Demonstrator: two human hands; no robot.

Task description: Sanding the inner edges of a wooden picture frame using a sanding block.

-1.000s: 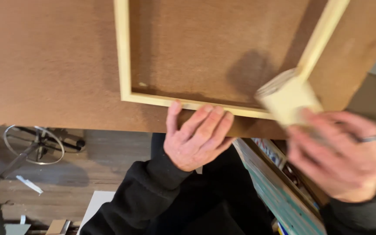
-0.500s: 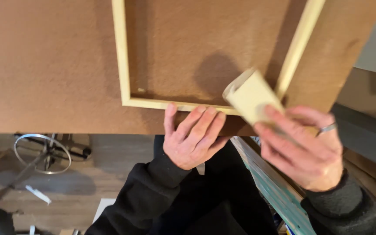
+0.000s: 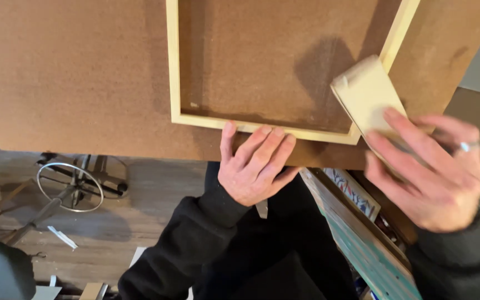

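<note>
A pale wooden frame point(image 3: 172, 66) lies flat on a brown fibreboard sheet point(image 3: 68, 72). My left hand point(image 3: 254, 164) rests at the board's near edge, fingers spread and pressed against the frame's near rail. My right hand point(image 3: 431, 169), with a ring on one finger, grips a pale rectangular block point(image 3: 366, 94) and holds it tilted over the frame's near right corner. The block throws a shadow on the board inside the frame.
Below the board edge on the left are a wood floor and a stool base with a metal ring point(image 3: 70, 186). A teal striped panel point(image 3: 362, 244) leans at the lower right. Paper scraps point(image 3: 62, 238) lie on the floor.
My right hand has carried the block a little left and up, closer to the frame's right corner. My left hand has stayed pressed on the near rail.
</note>
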